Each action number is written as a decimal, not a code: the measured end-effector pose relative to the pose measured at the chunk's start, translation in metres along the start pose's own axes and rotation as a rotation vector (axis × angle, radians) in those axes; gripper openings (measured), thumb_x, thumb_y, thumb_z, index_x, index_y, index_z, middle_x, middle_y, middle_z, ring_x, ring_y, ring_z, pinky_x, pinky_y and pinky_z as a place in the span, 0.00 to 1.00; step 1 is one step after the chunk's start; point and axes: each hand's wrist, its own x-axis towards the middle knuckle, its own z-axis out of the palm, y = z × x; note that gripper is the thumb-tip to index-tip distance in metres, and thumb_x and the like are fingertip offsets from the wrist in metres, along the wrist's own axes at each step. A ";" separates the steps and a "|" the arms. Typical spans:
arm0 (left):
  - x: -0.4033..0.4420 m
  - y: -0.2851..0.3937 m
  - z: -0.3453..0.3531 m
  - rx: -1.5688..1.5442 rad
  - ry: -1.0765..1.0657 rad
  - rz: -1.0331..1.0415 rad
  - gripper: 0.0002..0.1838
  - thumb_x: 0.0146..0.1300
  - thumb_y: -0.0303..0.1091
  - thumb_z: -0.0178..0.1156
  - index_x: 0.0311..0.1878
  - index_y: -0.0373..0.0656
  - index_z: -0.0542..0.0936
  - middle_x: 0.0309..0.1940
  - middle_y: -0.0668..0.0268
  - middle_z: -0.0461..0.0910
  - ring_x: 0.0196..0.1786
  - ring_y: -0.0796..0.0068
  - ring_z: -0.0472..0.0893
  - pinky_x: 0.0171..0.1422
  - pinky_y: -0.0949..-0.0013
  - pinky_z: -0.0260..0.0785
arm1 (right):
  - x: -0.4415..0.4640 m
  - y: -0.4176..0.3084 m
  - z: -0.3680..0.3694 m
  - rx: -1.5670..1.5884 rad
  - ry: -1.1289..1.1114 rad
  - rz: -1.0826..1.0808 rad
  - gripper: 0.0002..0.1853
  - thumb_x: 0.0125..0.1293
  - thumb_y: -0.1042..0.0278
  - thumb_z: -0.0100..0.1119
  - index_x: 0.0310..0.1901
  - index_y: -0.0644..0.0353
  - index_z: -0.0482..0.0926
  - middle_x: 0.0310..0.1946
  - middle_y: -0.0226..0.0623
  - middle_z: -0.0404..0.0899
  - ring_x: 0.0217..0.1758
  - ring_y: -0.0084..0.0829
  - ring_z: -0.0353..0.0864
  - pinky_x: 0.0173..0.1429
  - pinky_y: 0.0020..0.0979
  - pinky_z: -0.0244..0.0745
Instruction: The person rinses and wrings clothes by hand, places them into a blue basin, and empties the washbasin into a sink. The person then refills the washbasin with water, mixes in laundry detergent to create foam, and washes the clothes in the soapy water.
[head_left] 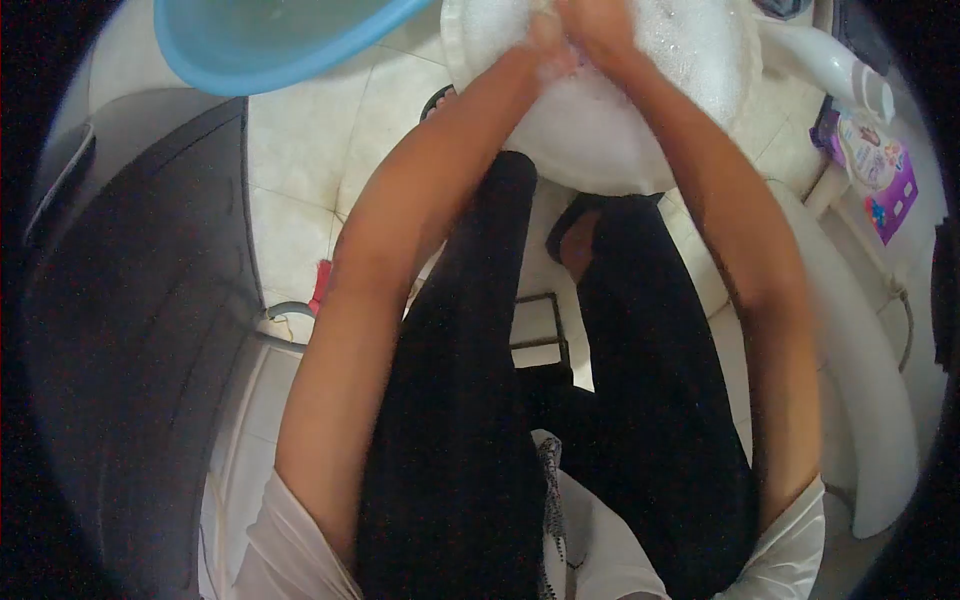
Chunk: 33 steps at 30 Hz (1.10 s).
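A white basin (pixel 655 182) of soapy water stands on the floor in front of my knees, at the top of the head view. White suds (pixel 700 50) cover much of its surface. Both of my arms reach forward over it, and the hands come together above the foam. My left hand (pixel 552 48) is smeared by motion, close against my right hand (pixel 597 32), which is also blurred and partly cut off by the upper frame edge. Whether anything is between them cannot be made out; the fingers of both are unclear.
A light blue tub (pixel 215 80) with water stands at upper left. A purple packet (pixel 880 170) and a white bottle-like object (pixel 830 65) are at right. A large dark grey panel (pixel 150 350) fills the left side. Pale floor tiles (pixel 300 150) show between things.
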 end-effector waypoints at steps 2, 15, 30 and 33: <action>-0.005 0.000 -0.006 -0.011 0.006 0.000 0.29 0.79 0.52 0.45 0.73 0.43 0.70 0.65 0.56 0.77 0.67 0.58 0.74 0.73 0.56 0.68 | -0.025 -0.032 -0.020 0.002 0.010 -0.015 0.21 0.71 0.59 0.54 0.56 0.69 0.79 0.52 0.56 0.81 0.55 0.55 0.81 0.62 0.53 0.73; -0.004 0.005 -0.011 -0.016 0.053 0.026 0.29 0.80 0.53 0.43 0.72 0.43 0.72 0.64 0.56 0.78 0.66 0.58 0.75 0.72 0.56 0.69 | -0.022 -0.028 -0.006 -0.388 0.284 -0.278 0.20 0.74 0.59 0.53 0.59 0.64 0.79 0.47 0.52 0.83 0.48 0.52 0.83 0.53 0.55 0.76; 0.004 0.002 -0.008 -0.075 -0.016 0.008 0.29 0.82 0.54 0.40 0.70 0.44 0.74 0.63 0.57 0.79 0.65 0.58 0.76 0.70 0.56 0.71 | -0.014 -0.016 -0.010 0.172 0.170 0.114 0.22 0.76 0.53 0.52 0.50 0.69 0.79 0.48 0.63 0.83 0.53 0.61 0.81 0.59 0.54 0.73; 0.008 -0.003 -0.015 -0.107 -0.045 0.002 0.29 0.82 0.54 0.39 0.70 0.44 0.74 0.62 0.57 0.79 0.64 0.58 0.77 0.70 0.56 0.71 | -0.051 -0.059 -0.038 0.229 0.279 -0.021 0.23 0.77 0.52 0.50 0.55 0.66 0.78 0.49 0.59 0.83 0.55 0.59 0.81 0.59 0.55 0.72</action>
